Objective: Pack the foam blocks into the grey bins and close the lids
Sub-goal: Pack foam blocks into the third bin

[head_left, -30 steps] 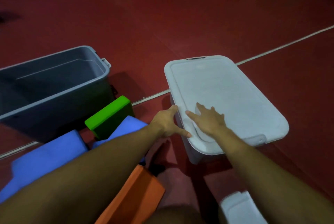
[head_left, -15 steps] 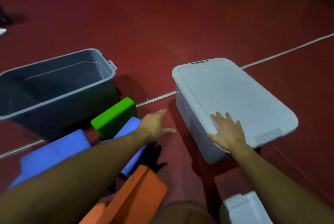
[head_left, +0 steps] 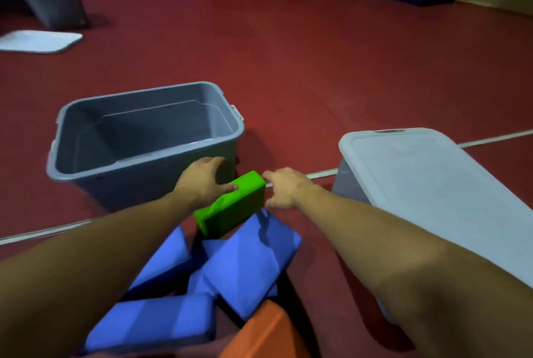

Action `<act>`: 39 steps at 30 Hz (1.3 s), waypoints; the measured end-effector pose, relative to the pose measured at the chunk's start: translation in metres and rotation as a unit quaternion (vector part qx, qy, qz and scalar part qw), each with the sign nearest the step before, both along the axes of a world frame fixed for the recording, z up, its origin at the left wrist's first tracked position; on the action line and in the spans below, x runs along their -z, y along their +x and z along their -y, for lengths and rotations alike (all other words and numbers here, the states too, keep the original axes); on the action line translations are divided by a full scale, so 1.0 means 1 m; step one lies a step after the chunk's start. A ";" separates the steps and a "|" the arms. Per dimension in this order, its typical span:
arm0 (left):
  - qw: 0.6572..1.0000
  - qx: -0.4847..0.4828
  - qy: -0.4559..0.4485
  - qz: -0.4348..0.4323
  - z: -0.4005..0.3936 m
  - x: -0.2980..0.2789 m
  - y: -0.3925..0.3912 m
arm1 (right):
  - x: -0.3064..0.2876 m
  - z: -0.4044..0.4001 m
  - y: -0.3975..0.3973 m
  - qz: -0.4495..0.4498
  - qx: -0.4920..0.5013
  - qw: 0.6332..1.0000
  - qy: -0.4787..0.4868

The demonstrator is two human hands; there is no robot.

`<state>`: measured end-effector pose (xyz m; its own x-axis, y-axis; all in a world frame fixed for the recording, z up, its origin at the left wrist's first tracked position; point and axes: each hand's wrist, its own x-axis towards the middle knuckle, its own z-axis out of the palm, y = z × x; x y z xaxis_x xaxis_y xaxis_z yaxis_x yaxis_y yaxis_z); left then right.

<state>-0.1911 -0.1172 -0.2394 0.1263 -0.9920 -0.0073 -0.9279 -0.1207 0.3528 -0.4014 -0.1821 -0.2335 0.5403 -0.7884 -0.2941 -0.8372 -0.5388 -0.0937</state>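
On the red floor (head_left: 317, 69) in front of me my forearms cover part of the heap of blue blocks (head_left: 251, 265), the orange block (head_left: 265, 334) is cut off at the bottom edge, and two pale things far left are too blurred to name. The green block (head_left: 230, 207) lies tilted against the open grey bin (head_left: 144, 167), with the lidded bin (head_left: 432, 184) to its right. My left hand (head_left: 203, 180) rests on the block's near-left top with thumb on it, fingers loosely spread; my right hand (head_left: 284, 187) touches its far right corner, fingers relaxed, gripping nothing.
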 end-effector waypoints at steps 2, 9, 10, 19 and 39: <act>0.999 -0.020 -0.026 0.013 0.008 0.009 0.039 | 0.018 0.011 0.038 0.002 -0.033 0.999 0.026; 0.997 -0.058 -0.004 0.058 0.042 0.043 0.126 | 0.098 0.008 0.120 0.010 -0.093 0.996 -0.015; 0.996 -0.066 0.005 0.054 0.045 0.045 0.133 | 0.106 0.004 0.129 0.000 -0.108 0.994 -0.010; 0.987 -0.113 0.059 0.096 0.039 0.043 0.203 | 0.133 -0.021 0.167 -0.044 -0.093 0.994 -0.045; 0.982 -0.132 0.087 0.101 -0.084 0.037 0.249 | 0.135 -0.129 0.230 0.104 0.196 0.969 0.113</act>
